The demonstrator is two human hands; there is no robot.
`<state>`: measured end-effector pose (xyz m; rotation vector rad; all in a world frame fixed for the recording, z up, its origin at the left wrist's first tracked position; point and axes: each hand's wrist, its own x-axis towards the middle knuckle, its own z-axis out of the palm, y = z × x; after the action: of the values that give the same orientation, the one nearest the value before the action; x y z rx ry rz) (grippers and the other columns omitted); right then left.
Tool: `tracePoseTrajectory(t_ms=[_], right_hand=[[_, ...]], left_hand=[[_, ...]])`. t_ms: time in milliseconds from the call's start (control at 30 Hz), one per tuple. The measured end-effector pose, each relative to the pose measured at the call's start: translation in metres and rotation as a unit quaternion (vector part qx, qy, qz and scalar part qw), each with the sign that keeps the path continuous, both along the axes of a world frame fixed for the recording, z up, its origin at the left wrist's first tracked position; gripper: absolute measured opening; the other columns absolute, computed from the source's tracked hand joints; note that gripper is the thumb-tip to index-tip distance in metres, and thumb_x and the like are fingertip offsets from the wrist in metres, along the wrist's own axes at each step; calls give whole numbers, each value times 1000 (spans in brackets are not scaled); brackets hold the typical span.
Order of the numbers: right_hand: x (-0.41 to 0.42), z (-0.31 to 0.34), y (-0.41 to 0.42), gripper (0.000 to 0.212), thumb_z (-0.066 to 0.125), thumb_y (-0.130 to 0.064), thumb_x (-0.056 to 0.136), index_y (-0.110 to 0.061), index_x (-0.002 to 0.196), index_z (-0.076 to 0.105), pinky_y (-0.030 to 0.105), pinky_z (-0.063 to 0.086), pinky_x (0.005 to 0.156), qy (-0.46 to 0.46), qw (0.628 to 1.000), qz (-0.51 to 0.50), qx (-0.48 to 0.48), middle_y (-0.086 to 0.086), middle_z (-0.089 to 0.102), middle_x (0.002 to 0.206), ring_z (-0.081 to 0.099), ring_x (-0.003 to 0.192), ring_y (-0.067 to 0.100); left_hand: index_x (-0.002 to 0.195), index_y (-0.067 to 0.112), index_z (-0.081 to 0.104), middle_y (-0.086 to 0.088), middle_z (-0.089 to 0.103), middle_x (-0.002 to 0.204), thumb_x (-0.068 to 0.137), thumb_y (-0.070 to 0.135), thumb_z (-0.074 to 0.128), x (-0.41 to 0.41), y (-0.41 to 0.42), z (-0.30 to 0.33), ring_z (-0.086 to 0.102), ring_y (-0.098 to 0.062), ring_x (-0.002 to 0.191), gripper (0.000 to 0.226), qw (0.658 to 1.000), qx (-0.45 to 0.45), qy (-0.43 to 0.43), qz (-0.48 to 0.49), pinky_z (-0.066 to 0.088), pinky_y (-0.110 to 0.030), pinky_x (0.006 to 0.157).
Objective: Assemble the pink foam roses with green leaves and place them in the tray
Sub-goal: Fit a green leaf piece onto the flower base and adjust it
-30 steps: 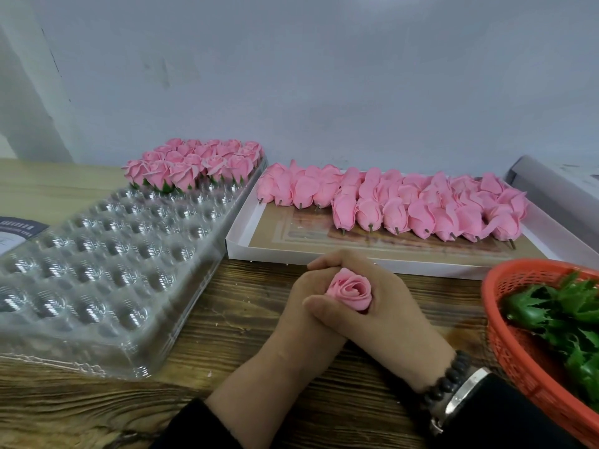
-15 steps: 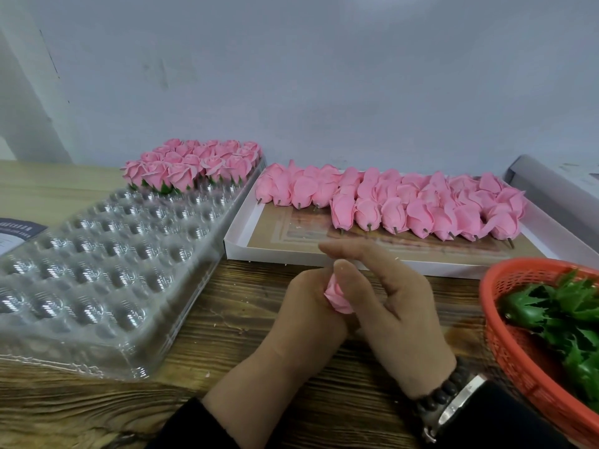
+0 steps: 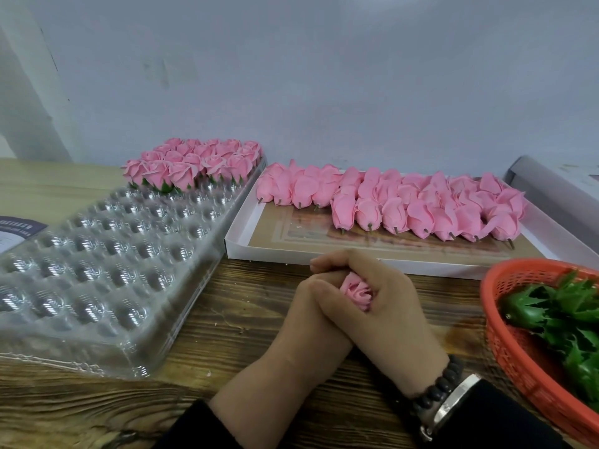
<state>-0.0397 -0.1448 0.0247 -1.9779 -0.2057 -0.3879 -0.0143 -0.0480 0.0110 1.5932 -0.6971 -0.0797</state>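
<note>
In the head view, both hands are clasped together over the wooden table, curled round 1 pink foam rose (image 3: pixel 357 292). The left hand (image 3: pixel 311 315) grips from below; the right hand (image 3: pixel 387 298) wraps its fingers (image 3: pixel 327 263) over the top. The bloom peeks out between right thumb and knuckles. It looks light, soft and crushable, so it is best held low at the base.

A wooden table (image 3: pixel 227 322) with dark grain stands against a pale grey wall (image 3: pixel 324 76). A printed card (image 3: pixel 16 230) lies at its left edge. A grey roll (image 3: pixel 551 196) rests far right.
</note>
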Motion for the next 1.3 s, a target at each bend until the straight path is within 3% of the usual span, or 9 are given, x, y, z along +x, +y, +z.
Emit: tracePoseTrajectory(t_ms=[333,500,667,833,967,1033,1100,1167,1300], right_hand=[[8,-2,-16,66,63,-68,47,-47,108,50,9,45,79,102,991,91,11,-27,65,99,60,93,-9],[2,0,-14,67,63,-62,58,-43,120,48,4,41,82,26,996,79,26,-30,59,110,55,104,-11],[-1,1,-3,41,45,-58,76,-39,109,61,14,45,84,-63,998,-1,17,-24,65,106,58,103,-1],[0,-3,3,37,40,-43,83,-28,95,71,19,40,93,-99,994,-27,-47,-20,68,98,58,102,-1],[5,5,-7,30,45,-31,85,-25,97,72,15,36,99,-36,994,60,-80,-20,68,102,53,109,-9],[5,9,-11,32,43,-32,85,-30,101,71,13,41,92,25,989,103,-99,-20,69,99,58,99,-11],[2,11,-13,29,44,-37,84,-40,104,65,13,50,64,60,984,129,-106,-20,70,83,64,63,-2],[0,11,-15,26,47,-40,84,-47,107,57,11,47,48,73,983,149,-84,-13,72,82,63,46,9],[1,8,-20,53,71,-48,73,-47,120,48,19,53,52,103,982,159,28,-23,59,116,69,56,19]], left_hand=[[67,18,61,12,62,61,83,-7,59,0,1,10,58,4,62,29,1000,9,-14,4,43,-8,57],[75,23,63,5,67,74,86,5,60,3,2,9,65,-6,76,22,999,22,-14,38,51,-14,67],[79,7,67,-6,69,75,86,10,58,4,-2,3,67,-13,75,11,997,35,-13,64,55,-25,63],[83,16,60,11,66,71,86,-16,47,-4,-5,10,64,4,75,36,999,13,7,34,48,-10,65],[90,32,45,23,49,83,82,-11,57,-6,-3,15,50,29,73,45,996,87,19,1,39,3,65],[81,36,52,16,57,78,79,-12,60,-5,2,16,59,14,72,49,990,106,88,-39,48,-8,69],[59,28,65,8,64,64,76,-12,60,-5,5,17,64,-9,70,43,983,118,126,-55,55,-29,72],[55,19,62,4,60,49,79,-4,59,-5,6,18,57,-12,51,33,982,125,131,-62,49,-27,53],[65,18,56,8,55,44,87,3,56,-3,7,23,47,-5,40,27,990,110,75,-56,37,-15,42]])
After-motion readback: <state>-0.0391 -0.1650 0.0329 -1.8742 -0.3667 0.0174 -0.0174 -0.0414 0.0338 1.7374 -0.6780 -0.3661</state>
